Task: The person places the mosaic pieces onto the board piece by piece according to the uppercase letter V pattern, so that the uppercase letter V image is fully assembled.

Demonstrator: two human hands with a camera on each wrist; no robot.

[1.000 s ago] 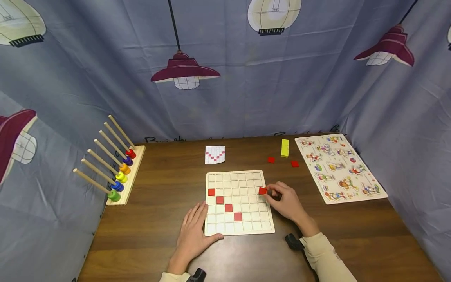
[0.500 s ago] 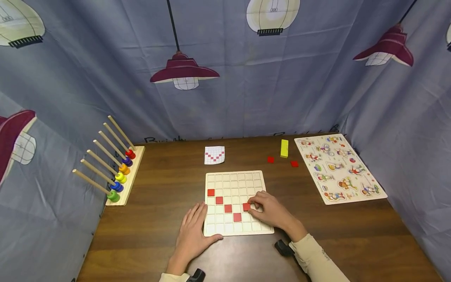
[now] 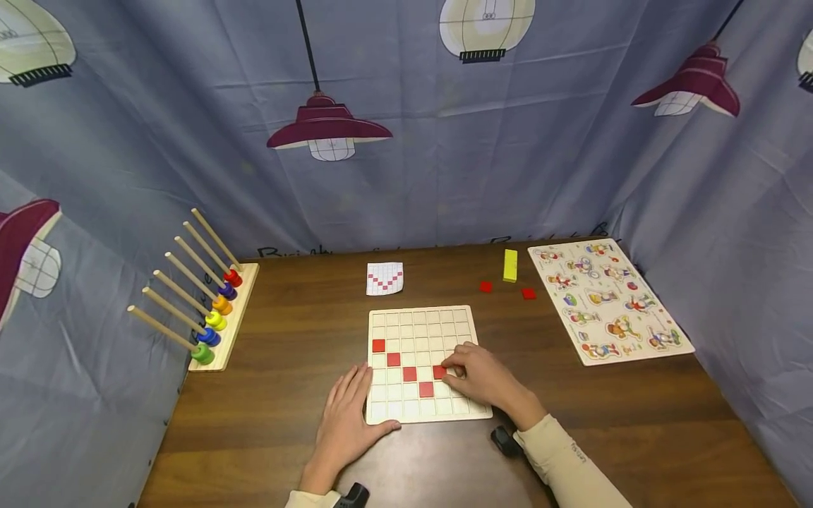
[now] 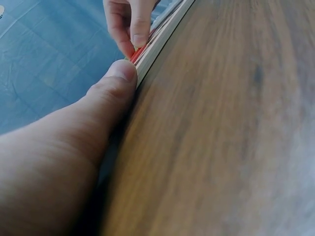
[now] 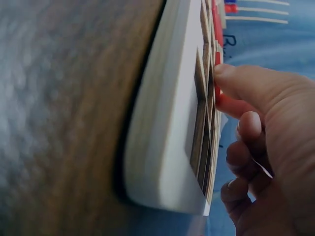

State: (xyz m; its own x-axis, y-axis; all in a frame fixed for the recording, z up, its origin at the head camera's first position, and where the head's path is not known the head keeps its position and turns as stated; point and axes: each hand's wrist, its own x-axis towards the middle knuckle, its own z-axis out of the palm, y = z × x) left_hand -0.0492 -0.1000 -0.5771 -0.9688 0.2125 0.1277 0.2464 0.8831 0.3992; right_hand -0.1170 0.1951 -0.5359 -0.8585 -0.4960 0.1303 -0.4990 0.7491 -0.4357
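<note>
A wooden grid board (image 3: 419, 310) lies in the middle of the table in the head view. Several red square tiles (image 3: 409, 374) form a descending diagonal in its cells. My right hand (image 3: 483, 377) pinches another red tile (image 3: 438, 372) between thumb and fingertips, over a cell up and right of the lowest tile. In the right wrist view, the thumb and forefinger hold that tile (image 5: 217, 59) at the grid; whether it is fully seated I cannot tell. My left hand (image 3: 346, 420) rests with extended fingers along the board's left edge, thumb at the front edge.
Behind the board lies a paper card (image 3: 384, 279) with a V of red squares. Two loose red tiles (image 3: 485, 287) lie near a yellow block (image 3: 510, 266). A picture puzzle board (image 3: 603, 303) is at right, a peg stand with coloured rings (image 3: 235, 317) at left.
My right hand has carried the red tile from the board's right edge leftward and nearer, onto the grid. During the last half second it has barely moved. My left hand stays in place.
</note>
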